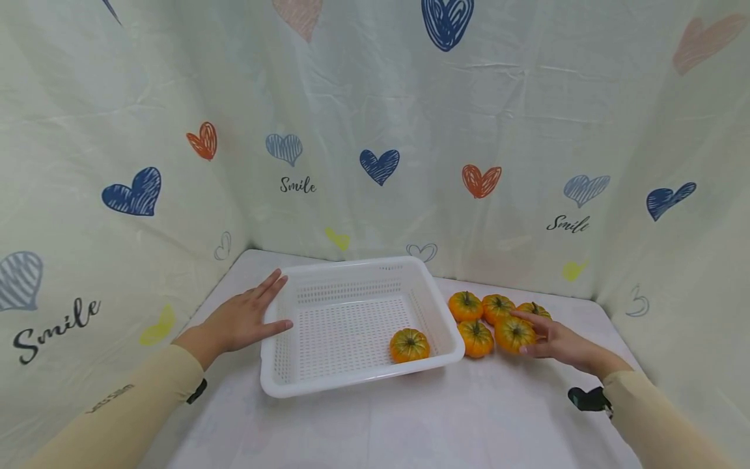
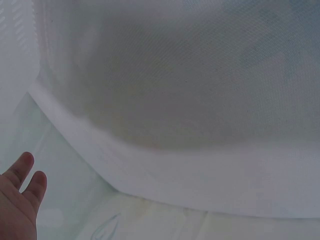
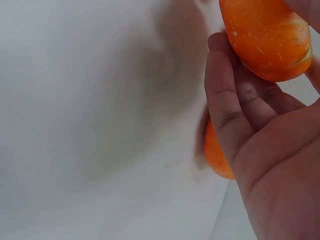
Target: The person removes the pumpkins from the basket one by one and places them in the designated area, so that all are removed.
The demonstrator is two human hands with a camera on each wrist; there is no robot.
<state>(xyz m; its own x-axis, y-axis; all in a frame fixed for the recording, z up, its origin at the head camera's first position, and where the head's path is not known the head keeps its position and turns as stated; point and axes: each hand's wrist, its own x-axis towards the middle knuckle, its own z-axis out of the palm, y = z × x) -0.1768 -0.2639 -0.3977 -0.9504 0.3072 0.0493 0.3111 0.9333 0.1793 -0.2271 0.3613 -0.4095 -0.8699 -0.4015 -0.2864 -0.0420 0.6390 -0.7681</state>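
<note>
My right hand (image 1: 556,342) grips a small orange pumpkin (image 1: 514,335) at the front right of a cluster. In the right wrist view, the fingers (image 3: 227,95) curve round this pumpkin (image 3: 267,42) from one side and the thumb is on the other. Another pumpkin (image 3: 217,155) shows behind the fingers there. My left hand (image 1: 243,319), fingers and thumb spread, is at the left rim of a white plastic basket (image 1: 366,376). One pumpkin (image 1: 409,345) sits inside the basket, in its front right corner. The left wrist view catches only part of the left hand (image 2: 20,195).
Several more pumpkins stand close together just right of the basket, among them a rear left one (image 1: 465,306) and a front left one (image 1: 476,339). A white cloth covers the table (image 1: 375,423). Heart-printed curtains (image 1: 428,117) hang behind it and on both sides.
</note>
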